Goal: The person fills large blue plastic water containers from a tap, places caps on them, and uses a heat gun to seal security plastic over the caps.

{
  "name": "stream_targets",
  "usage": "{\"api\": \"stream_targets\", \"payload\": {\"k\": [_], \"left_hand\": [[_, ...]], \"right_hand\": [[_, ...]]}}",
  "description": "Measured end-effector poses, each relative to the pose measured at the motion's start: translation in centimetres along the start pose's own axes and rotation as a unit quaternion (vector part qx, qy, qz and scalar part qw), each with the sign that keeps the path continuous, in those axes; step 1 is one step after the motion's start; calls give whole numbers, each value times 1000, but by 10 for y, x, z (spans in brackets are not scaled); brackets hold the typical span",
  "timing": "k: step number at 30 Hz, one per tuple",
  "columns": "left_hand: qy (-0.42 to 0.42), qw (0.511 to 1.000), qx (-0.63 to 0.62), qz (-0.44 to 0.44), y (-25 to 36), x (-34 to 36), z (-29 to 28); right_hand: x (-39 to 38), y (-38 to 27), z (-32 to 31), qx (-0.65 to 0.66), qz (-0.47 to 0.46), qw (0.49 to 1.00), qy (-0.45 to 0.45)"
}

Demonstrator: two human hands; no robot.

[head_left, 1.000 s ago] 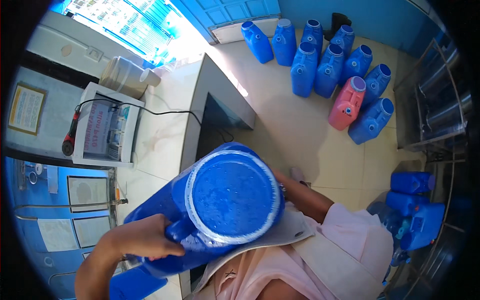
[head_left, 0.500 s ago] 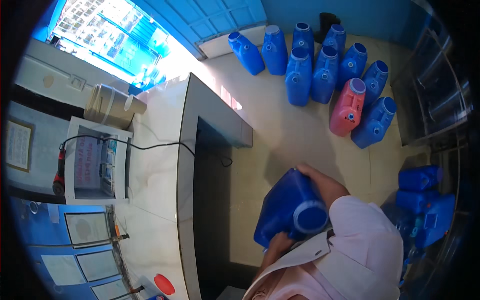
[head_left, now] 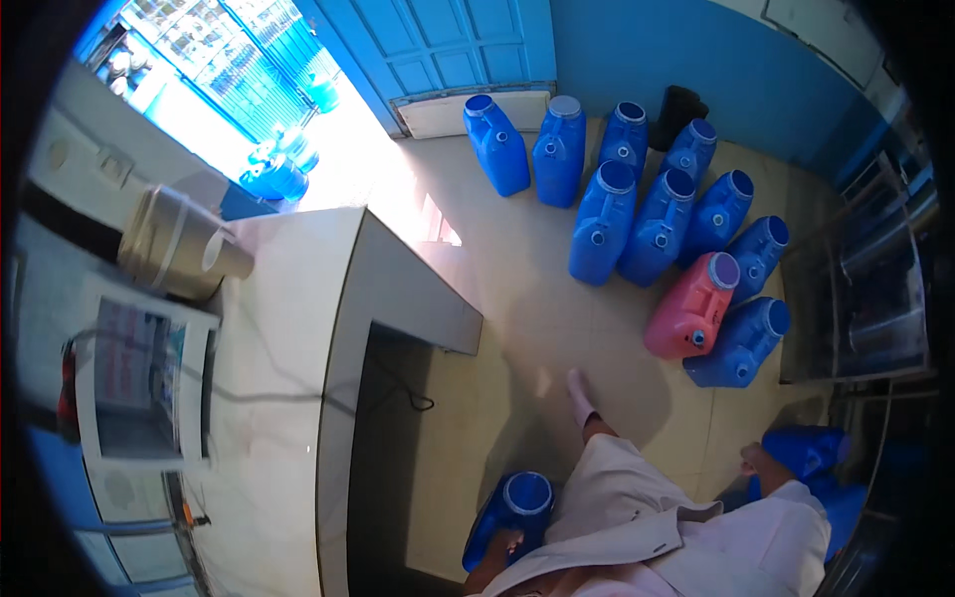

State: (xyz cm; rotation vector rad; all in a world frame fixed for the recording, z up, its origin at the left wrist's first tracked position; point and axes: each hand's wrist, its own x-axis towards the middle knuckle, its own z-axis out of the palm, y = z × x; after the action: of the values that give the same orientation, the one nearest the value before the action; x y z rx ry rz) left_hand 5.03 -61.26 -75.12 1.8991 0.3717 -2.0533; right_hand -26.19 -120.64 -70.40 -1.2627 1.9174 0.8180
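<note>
At bottom centre my left hand (head_left: pixel 509 545) is closed on the handle of a blue plastic jug (head_left: pixel 487 522), which is low beside my left leg, its round lid facing up. My right hand (head_left: pixel 761 461) is out to the right, beside the blue containers (head_left: pixel 806 448) by the right wall; its small, blurred fingers do not show whether they grip anything.
A tiled counter (head_left: pixel 269 378) runs along the left, holding a beige bucket (head_left: pixel 164 239) and white box (head_left: pixel 99 378). Several blue jugs (head_left: pixel 597 239) and a pink one (head_left: pixel 676 318) stand on the floor ahead. A metal-framed unit (head_left: pixel 856 289) lines the right. An open doorway (head_left: pixel 338 149) is top left.
The blue jug has gone from high in front of me down beside my left leg. My right hand has left it and moved right. The view has shifted, showing my foot.
</note>
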Motion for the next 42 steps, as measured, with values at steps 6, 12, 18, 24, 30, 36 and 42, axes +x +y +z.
{"api": "stream_targets", "payload": {"k": [6,12,18,24,30,36,42], "left_hand": [[57,993,-43,89,155,49,-57],[92,972,-12,218,298,85,-138],[127,955,6,268,456,142,-227],[179,885,-173,393,721,143,-311],[396,796,64,454,876,145,-366],[365,767,154,505,892,124,-362],[70,945,-49,314,753,93,-301]], "right_hand": [[37,-96,26,29,-86,979,-182],[50,-262,28,244,-63,943,-218],[96,-239,-64,100,-147,978,-112],[40,-223,-40,335,-95,926,-145],[-15,-209,-19,457,-5,874,-164],[-27,-104,55,425,-73,890,-149],[13,-113,124,-34,-283,952,-110]]}}
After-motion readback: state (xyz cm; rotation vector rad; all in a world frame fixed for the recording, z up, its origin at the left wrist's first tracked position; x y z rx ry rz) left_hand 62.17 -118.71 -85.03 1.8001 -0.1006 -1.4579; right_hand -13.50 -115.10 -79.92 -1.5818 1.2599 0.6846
